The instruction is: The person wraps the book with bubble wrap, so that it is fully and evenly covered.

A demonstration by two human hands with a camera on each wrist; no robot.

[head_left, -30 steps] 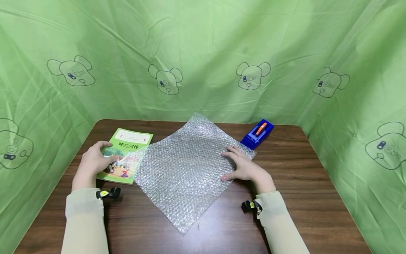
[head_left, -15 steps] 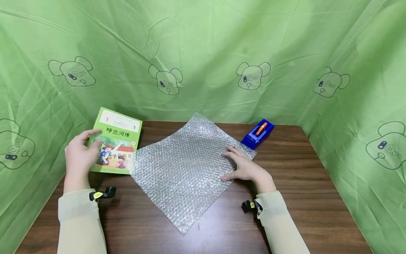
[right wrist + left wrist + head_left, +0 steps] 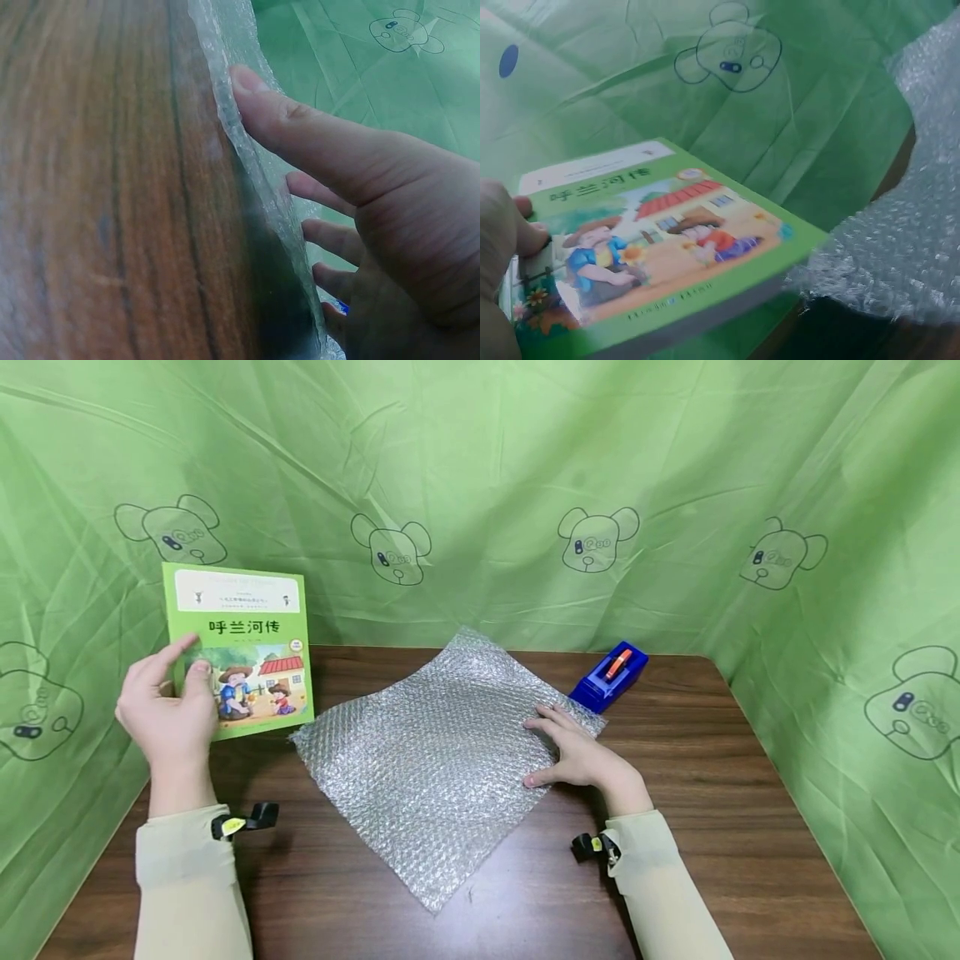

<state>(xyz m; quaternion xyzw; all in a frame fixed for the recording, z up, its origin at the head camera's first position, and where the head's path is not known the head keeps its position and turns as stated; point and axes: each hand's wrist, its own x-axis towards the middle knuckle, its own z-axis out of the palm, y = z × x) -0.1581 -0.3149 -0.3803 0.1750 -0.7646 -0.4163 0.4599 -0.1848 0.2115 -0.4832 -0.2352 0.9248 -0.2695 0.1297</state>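
My left hand (image 3: 168,710) grips a green book (image 3: 262,693) by its left edge, thumb on the illustrated cover. The book is raised off the table and tilted, its cover facing me; in the left wrist view its page block shows along the lower edge of the book (image 3: 675,262). A sheet of bubble wrap (image 3: 427,760) lies cornerwise on the table, its left corner close by the book's lower right corner. On the sheet's right side rests my right hand (image 3: 585,756), fingers spread and relaxed. The right wrist view shows the thumb and fingertips touching the bubble wrap (image 3: 259,176).
A blue tape dispenser (image 3: 609,678) with an orange roll stands at the back right, against the sheet's right corner. Brown wood grain covers the table (image 3: 720,827). Green fabric (image 3: 480,485) with bear-head drawings hangs behind and at both sides.
The left hand has lifted the book from the table, up and to the left, and tipped it upright. The sheet's left corner now shows where the book lay. My right hand stays still.
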